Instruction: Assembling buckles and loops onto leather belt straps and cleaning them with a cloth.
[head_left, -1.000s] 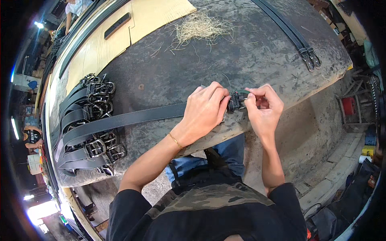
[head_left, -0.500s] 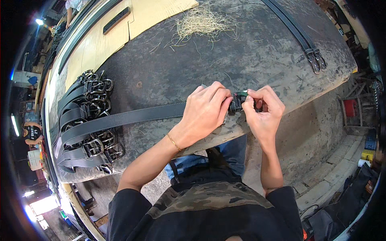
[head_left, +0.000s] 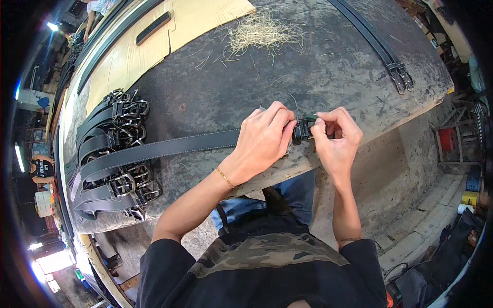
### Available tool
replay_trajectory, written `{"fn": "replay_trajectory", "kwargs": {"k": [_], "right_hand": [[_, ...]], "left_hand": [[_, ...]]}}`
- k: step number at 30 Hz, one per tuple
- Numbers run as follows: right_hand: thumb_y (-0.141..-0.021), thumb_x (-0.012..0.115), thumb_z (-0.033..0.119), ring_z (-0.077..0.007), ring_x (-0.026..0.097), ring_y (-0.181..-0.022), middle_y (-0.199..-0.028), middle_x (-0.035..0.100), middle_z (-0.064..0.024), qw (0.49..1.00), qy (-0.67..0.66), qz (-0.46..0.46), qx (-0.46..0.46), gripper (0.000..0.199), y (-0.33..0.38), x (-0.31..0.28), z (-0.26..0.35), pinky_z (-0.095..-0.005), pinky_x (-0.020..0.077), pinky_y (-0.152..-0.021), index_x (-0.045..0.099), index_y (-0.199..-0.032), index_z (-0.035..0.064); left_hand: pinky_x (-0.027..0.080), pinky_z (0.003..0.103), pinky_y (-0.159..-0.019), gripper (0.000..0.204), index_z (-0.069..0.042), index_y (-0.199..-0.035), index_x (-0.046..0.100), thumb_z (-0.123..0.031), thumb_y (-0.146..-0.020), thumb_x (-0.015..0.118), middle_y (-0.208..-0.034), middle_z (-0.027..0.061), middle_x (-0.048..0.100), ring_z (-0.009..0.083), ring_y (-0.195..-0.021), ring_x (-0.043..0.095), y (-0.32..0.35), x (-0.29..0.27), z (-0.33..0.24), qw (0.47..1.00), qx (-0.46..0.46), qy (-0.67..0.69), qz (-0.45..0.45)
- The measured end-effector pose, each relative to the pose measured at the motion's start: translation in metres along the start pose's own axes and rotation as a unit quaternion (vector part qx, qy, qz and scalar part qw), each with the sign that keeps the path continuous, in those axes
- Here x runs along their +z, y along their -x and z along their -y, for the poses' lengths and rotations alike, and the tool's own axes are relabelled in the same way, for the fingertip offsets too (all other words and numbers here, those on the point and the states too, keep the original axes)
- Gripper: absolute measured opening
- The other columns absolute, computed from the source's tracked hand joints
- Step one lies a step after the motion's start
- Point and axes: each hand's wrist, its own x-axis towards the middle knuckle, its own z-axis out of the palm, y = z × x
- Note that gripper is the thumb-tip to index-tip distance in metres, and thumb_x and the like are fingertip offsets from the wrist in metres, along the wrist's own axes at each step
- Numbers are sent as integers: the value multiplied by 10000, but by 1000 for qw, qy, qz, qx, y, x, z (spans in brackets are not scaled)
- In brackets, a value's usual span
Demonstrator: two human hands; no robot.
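Observation:
A black leather belt (head_left: 187,145) with pale edge stitching runs along the near part of the table. My left hand (head_left: 264,131) grips it close to its buckle end, thumb and fingers closed over the strap. At that end, the dark buckle (head_left: 302,131) lies between my two hands. My right hand (head_left: 336,132) is closed on the buckle, thumb and forefinger bent at its far side. A sliver of green shows by the right fingertips, too small to name. A loose thin thread (head_left: 294,101) sticks up beside the left fingers.
A heap of black buckled belts (head_left: 115,154) lies at the table's left. Two more belts (head_left: 367,38) lie at far right. Thread scraps (head_left: 263,35) are piled near a cardboard sheet (head_left: 128,61) with a dark phone-shaped object (head_left: 153,28). The dark table (head_left: 215,87) ends just before me.
My right hand has shifted very slightly left, its fingers still at the buckle. The left hand keeps its hold on the belt. The view has moved a little.

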Motion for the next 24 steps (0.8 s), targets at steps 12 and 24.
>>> {"fn": "replay_trajectory", "kwargs": {"k": [12, 24], "right_hand": [[-913, 613, 1, -87, 600, -753, -828, 614, -28, 975, -184, -44, 119, 71, -3, 3, 6, -234, 513, -687, 639, -968, -35], [-917, 617, 18, -110, 628, -775, -859, 622, -36, 975, -183, -70, 101, 95, -6, 0, -2, -248, 520, -703, 643, -988, -40]], "left_hand": [[513, 450, -806, 317, -12, -1228, 538, -60, -916, 564, -1045, 217, 660, 407, -967, 638, -64, -38, 62, 973, -78, -110, -186], [548, 382, -682, 234, -48, -889, 710, -274, -827, 722, -958, 92, 678, 304, -765, 684, 28, -33, -34, 993, -86, -76, 21]]}}
